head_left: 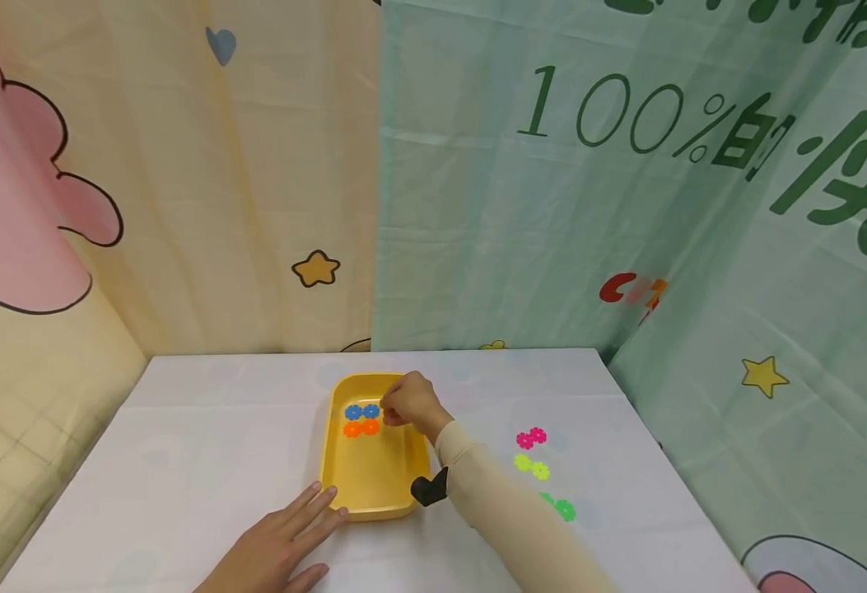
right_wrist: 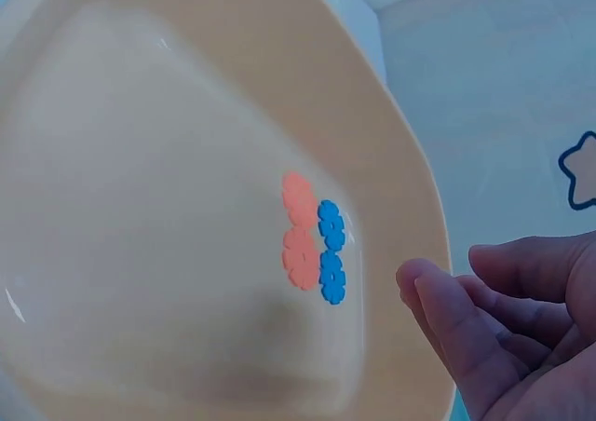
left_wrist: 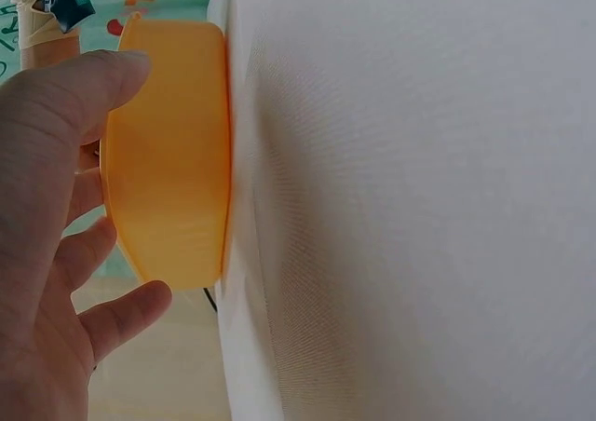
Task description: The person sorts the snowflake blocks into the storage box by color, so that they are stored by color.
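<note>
In the head view a yellow tray [head_left: 374, 486] stands on the white table. Inside lie a joined pair of blue flower-shaped pieces [head_left: 362, 411] and an orange pair [head_left: 361, 428], side by side at its far end. My right hand [head_left: 412, 403] hovers over the tray's far right part. Its fingers are loosely bent, and the right wrist view shows a gap between thumb and fingertips [right_wrist: 419, 274], with nothing held. At the near left corner my left hand [head_left: 277, 535] has its fingers spread against the tray; its thumb lies along the outer wall [left_wrist: 172, 160] in the left wrist view.
Right of the tray, on the table [head_left: 203, 461], lie a pink pair [head_left: 531, 437], a yellow pair [head_left: 532, 467] and a green pair [head_left: 564, 510] of flower pieces, the green one partly hidden by my right sleeve [head_left: 507, 511]. Printed curtains [head_left: 477, 206] hang behind the table.
</note>
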`<state>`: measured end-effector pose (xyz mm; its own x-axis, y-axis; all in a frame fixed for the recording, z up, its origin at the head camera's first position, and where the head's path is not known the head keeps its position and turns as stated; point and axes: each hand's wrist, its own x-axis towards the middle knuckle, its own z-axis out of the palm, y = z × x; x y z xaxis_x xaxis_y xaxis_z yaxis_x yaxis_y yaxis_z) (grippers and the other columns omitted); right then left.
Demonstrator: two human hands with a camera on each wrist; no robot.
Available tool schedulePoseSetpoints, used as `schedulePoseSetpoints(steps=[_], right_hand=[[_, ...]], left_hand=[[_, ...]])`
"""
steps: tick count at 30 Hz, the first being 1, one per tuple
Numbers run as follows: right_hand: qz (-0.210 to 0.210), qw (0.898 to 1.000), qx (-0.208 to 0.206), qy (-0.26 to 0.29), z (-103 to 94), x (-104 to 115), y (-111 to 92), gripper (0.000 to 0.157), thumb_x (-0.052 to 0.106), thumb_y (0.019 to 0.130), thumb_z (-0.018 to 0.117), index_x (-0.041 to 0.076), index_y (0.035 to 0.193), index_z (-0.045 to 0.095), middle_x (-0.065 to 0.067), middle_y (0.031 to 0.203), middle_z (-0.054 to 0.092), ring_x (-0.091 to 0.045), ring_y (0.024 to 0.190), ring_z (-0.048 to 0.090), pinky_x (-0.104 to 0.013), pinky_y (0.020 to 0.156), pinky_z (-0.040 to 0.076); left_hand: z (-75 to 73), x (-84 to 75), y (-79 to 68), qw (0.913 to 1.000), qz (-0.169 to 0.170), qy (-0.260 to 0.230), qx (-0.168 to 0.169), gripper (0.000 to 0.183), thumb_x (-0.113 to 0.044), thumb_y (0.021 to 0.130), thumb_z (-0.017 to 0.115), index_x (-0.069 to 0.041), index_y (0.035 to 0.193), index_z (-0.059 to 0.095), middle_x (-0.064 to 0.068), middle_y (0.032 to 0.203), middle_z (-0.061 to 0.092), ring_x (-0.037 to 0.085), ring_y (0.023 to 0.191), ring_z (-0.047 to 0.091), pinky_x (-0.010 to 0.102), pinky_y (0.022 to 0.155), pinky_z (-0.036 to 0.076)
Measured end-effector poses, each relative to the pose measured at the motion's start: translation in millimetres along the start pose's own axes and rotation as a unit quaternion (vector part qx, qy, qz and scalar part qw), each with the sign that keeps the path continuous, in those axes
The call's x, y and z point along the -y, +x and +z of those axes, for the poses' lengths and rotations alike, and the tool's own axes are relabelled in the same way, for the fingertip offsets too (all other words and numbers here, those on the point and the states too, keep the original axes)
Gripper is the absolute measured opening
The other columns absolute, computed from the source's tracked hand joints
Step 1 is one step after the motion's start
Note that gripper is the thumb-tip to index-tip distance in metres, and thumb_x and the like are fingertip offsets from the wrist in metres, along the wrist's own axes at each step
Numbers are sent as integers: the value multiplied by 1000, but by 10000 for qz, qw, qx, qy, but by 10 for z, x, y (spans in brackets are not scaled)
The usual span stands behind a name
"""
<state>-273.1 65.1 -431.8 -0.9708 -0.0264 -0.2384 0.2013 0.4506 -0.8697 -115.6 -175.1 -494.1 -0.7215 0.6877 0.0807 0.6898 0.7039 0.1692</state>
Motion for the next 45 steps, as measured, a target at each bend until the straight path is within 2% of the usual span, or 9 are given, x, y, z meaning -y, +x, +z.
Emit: schedulePoseSetpoints(steps=[9, 14, 22, 28, 30, 32, 35, 42, 45], right_hand=[[38, 9982, -7, 593, -262, -31, 9, 14, 4, 95, 68, -8, 99, 72, -12, 76, 66, -16, 57, 68, -28, 60, 61], [184, 9979, -41, 616, -514, -86, 14, 20, 9, 98, 65, -7, 109, 70, -14, 84, 69, -18, 64, 71, -28, 64, 61], [214, 9954, -287, 887, -1030, -307, 19, 14, 7, 97, 64, -4, 102, 71, -15, 87, 71, -18, 68, 71, -28, 67, 62], [367, 9929, -492, 1022, -1355, -487, -46, 18, 9, 98, 63, -5, 108, 70, -14, 90, 70, -16, 70, 70, -27, 67, 62], [419, 9920, -515, 1076, -1450, -544, -79, 20, 9, 99, 63, -6, 111, 69, -14, 92, 70, -16, 71, 70, -28, 68, 62], [478, 9910, -553, 1121, -1531, -609, -104, 22, 9, 99, 63, -7, 112, 68, -15, 92, 70, -17, 71, 70, -28, 69, 62], [516, 9903, -583, 1152, -1630, -702, -131, 23, 10, 99, 63, -8, 114, 66, -15, 94, 71, -16, 72, 70, -29, 70, 62], [704, 9900, -702, 1003, -1769, -866, -170, 31, 12, 101, 61, -10, 122, 62, -15, 96, 70, -16, 74, 70, -28, 70, 62], [823, 9888, -797, 952, -1822, -925, -194, 31, 14, 101, 60, -8, 122, 63, -15, 97, 70, -17, 74, 70, -28, 71, 62]], left_hand=[[105, 34, -33, 9921, 407, 616, -1010, 66, -56, 90, 70, -24, 147, 56, 5, 153, 52, 29, 138, 51, 41, 90, 58], [127, 38, -29, 9918, 431, 645, -1017, 66, -58, 92, 67, -25, 147, 55, 5, 153, 52, 29, 139, 50, 43, 90, 58], [149, 32, -19, 9872, 559, 748, -1290, 68, -57, 88, 72, -24, 146, 57, 6, 151, 54, 22, 142, 46, 40, 88, 59], [145, 30, -17, 9867, 590, 731, -1330, 67, -56, 88, 72, -23, 145, 57, 7, 150, 55, 27, 138, 50, 40, 86, 59], [147, 28, -19, 9871, 546, 721, -1322, 67, -56, 88, 72, -24, 145, 57, 6, 150, 55, 22, 145, 42, 40, 86, 59], [153, 30, -25, 9870, 515, 719, -1340, 68, -56, 87, 73, -25, 145, 57, 5, 151, 55, 13, 153, 27, 40, 87, 59], [161, 30, -27, 9857, 517, 706, -1442, 71, -54, 85, 76, -24, 146, 57, 5, 151, 54, 3, 156, 10, 40, 87, 59], [155, 16, -32, 9891, 428, 614, -1267, 69, -55, 87, 74, -26, 147, 55, 4, 153, 53, 24, 141, 44, 42, 87, 59], [147, 17, -29, 9905, 408, 578, -1177, 68, -56, 89, 72, -26, 147, 55, 4, 153, 53, 27, 138, 48, 42, 86, 59]])
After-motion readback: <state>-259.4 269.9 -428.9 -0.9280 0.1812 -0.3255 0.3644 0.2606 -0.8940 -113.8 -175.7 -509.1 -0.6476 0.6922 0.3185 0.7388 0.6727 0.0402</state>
